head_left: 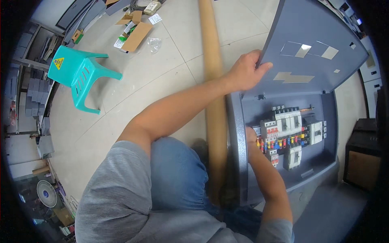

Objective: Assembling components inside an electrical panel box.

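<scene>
A dark grey electrical enclosure [239, 170] stands before me on the right, its door [312, 48] swung up. My left hand [245, 72] grips the door's left edge, thumb on the inner face and fingers behind it. Inside the box, my right hand [251, 139] is by the left wall, beside the left end of the breaker row; its fingers are mostly hidden. White circuit breakers [287, 123] are mounted in the middle. Below them runs a row of coloured wire terminals [279, 144]. Another breaker [293, 158] sits lower, and one more [316, 133] at the right.
A long brown cardboard tube [216, 121] lies along the enclosure's left side. Farther left stands a turquoise plastic stool [87, 71]. Behind it are an opened cardboard box [137, 36] and a clear plastic bag [154, 44]. A dark cabinet [362, 156] is at the right.
</scene>
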{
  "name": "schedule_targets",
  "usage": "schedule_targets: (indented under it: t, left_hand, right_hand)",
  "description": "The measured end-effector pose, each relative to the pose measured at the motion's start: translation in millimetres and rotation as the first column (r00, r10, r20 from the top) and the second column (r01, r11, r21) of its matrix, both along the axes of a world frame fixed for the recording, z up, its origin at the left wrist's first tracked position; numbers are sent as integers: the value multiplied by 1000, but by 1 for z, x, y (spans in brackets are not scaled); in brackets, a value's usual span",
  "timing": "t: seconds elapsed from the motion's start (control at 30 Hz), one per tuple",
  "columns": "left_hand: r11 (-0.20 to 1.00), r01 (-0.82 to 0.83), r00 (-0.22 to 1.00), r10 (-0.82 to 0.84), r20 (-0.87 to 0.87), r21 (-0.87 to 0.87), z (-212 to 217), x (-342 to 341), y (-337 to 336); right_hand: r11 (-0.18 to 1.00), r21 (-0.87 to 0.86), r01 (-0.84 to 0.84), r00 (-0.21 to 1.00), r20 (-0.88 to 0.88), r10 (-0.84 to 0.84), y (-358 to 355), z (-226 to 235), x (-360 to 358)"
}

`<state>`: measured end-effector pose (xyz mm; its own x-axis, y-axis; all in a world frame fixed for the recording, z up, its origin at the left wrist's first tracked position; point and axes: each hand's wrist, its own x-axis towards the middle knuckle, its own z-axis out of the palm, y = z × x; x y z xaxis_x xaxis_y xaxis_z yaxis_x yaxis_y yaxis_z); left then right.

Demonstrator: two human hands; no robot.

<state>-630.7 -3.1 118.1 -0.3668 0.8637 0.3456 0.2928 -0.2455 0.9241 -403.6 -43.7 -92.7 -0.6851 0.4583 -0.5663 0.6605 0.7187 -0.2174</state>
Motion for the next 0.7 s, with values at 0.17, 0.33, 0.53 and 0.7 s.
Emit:
schedule_targets:
  t: [0.17,0.33,0.53,0.7]
  left_hand:
    - [1000,1,1000,-1,3,-8,-3,5,2]
    - [999,47,995,-48,88,11,-9,4,6]
    - [993,116,977,-109,184,-26,-1,5,3]
    - [993,116,976,-110,189,-20,5,5,-1]
  right_hand:
    - [996,8,84,997,-3,-84,-8,21,-4]
    - [998,12,66,993,-103,-64,-4,-18,2]
    - [994,111,17,999,-40,-12,-8,24,-13]
    - [995,18,101,994,-45,-100,-4,53,-16]
